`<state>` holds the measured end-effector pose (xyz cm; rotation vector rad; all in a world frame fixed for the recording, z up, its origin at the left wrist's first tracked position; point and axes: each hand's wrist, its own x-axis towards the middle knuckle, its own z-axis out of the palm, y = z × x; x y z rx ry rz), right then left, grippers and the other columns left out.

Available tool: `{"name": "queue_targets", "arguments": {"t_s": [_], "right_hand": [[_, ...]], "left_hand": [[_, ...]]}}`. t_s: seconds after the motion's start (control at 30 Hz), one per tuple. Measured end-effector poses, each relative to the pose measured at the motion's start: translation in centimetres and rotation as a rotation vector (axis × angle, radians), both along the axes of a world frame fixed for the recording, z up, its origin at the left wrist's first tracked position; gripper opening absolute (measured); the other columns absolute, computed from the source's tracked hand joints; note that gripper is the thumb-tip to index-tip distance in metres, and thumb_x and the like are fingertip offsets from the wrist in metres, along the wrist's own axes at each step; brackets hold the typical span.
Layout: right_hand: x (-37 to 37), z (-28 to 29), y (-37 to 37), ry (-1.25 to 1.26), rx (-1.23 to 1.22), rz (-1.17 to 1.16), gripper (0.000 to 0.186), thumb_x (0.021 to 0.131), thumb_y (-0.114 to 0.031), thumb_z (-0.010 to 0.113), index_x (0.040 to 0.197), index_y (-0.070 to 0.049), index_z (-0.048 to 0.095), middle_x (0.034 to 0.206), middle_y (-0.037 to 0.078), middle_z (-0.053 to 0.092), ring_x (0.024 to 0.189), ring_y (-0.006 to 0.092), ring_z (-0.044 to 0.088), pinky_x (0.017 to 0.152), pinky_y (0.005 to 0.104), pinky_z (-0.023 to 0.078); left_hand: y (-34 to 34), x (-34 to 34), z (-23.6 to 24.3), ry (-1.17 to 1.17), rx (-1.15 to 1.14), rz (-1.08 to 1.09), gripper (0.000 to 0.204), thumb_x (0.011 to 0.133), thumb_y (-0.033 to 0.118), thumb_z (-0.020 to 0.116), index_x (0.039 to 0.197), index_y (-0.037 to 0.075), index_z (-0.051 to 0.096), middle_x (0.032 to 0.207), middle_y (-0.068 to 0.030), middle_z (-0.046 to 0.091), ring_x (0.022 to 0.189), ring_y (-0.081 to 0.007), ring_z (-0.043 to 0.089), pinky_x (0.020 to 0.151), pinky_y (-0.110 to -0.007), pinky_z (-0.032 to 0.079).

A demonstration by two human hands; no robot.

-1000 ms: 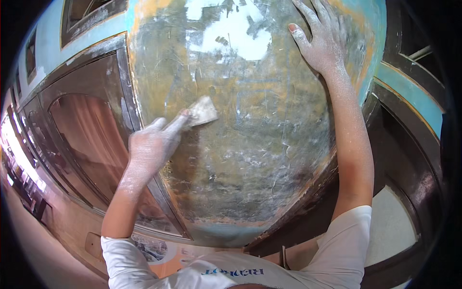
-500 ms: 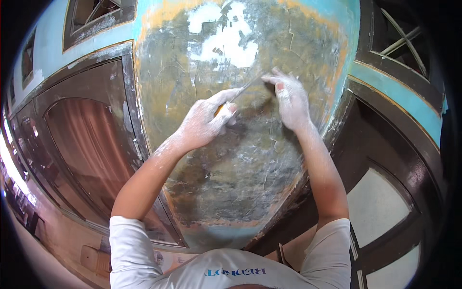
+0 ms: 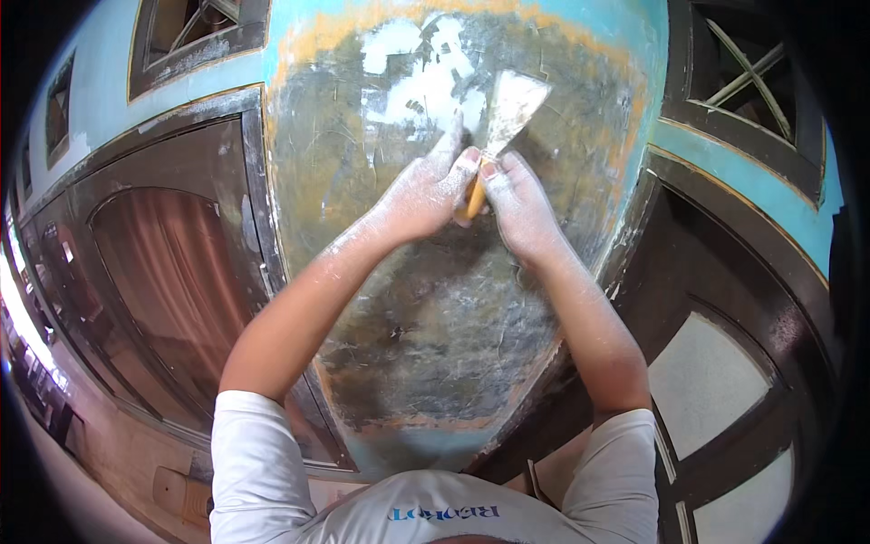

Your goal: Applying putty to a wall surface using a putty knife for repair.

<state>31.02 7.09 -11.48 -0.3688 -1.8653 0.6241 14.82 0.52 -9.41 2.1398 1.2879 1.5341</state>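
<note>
A putty knife with a yellow handle and a whitish, smeared blade is upright in front of the scraped wall, blade pointing up and slightly right. My left hand grips the handle, with a finger stretched up toward the white patch. My right hand is closed at the neck of the knife from the right, thumb against it. White dust coats both hands and forearms. Some fingers of both hands are hidden behind the knife and palms.
A dark-framed doorway with a reddish curtain is on the left. A dark door with pale panels is at the right. Above both, small dark-framed openings sit in turquoise wall. A tan plastic-looking object lies low at the left.
My right hand has come down from high on the wall to the putty knife. My left hand has moved rightward and up, and the blade has swung upright between the hands.
</note>
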Motion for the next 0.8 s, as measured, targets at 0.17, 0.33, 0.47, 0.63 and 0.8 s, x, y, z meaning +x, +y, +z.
{"name": "queue_targets", "arguments": {"t_s": [0.17,0.33,0.47,0.63,0.8], "right_hand": [[3.3,7.9,0.6,0.069,0.091,-0.198,0.031,0.107,-0.032,0.056,0.116,-0.003,0.06,0.108,0.012,0.069,0.098,0.0183,0.064,0.088,0.0357,0.051],[7.6,16.2,4.3,-0.208,0.885,-0.901,0.037,0.101,-0.04,0.057,0.123,-0.012,0.065,0.116,0.015,0.07,0.111,0.0398,0.063,0.096,0.0482,0.049],[9.9,21.3,5.7,-0.259,0.954,-0.969,0.033,0.098,-0.036,0.063,0.119,-0.012,0.068,0.113,0.02,0.069,0.104,0.0385,0.065,0.092,0.0449,0.05],[6.3,22.6,3.2,-0.165,0.926,-0.893,0.029,0.09,-0.025,0.065,0.107,-0.002,0.068,0.106,0.023,0.069,0.102,0.0407,0.066,0.09,0.0459,0.052],[6.4,24.7,3.3,-0.172,0.913,-1.022,0.032,0.089,-0.03,0.067,0.104,-0.001,0.068,0.108,0.023,0.069,0.104,0.0406,0.065,0.09,0.0461,0.051]], "left_hand": [[0.7,-6.9,3.0,0.313,0.379,0.37,0.048,0.101,0.047,0.056,0.133,0.012,0.066,0.104,-0.0164,0.073,0.1,-0.0347,0.069,0.093,-0.045,0.053],[0.1,-13.2,6.0,0.462,0.794,0.806,0.035,0.097,0.036,0.062,0.125,0.017,0.071,0.127,-0.0112,0.064,0.126,-0.0342,0.054,0.109,-0.047,0.042],[2.4,-15.9,5.9,0.662,0.917,0.984,0.054,0.098,0.038,0.06,0.149,0.022,0.053,0.154,-0.0128,0.045,0.146,-0.0376,0.036,0.119,-0.055,0.029],[3.7,-17.0,4.8,0.735,0.855,1.081,0.068,0.098,0.041,0.057,0.161,0.024,0.036,0.17,-0.0099,0.024,0.157,-0.0372,0.019,0.123,-0.061,0.017],[3.3,-17.3,4.8,0.733,0.862,1.044,0.069,0.097,0.041,0.057,0.161,0.024,0.036,0.17,-0.0097,0.024,0.157,-0.0365,0.019,0.124,-0.061,0.016]]}}
